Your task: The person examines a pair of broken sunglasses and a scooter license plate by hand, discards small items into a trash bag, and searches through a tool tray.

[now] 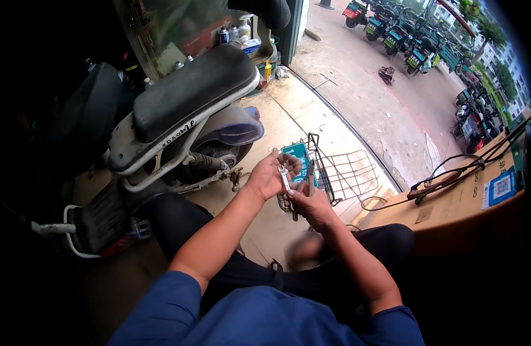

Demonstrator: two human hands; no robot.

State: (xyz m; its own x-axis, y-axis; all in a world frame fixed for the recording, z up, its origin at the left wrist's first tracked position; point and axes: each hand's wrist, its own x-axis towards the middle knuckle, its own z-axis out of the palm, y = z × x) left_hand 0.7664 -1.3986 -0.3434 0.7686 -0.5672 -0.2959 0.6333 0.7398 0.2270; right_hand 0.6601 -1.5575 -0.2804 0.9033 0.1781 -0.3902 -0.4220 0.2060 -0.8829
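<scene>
While the left hand (270,173) curls half-open around a small silver wrench (284,176), the right hand (312,206) clamps its fingers on pliers (296,199), just above the wire basket (349,173)

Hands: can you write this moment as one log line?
left hand: holds wrench | right hand: grips pliers | near: wire basket, scooter | person seated

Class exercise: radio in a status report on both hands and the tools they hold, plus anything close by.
Left hand grip shut on small silver wrench. Right hand grip shut on pliers. Wire basket and teal plate just behind the hands; scooter to the left.
</scene>
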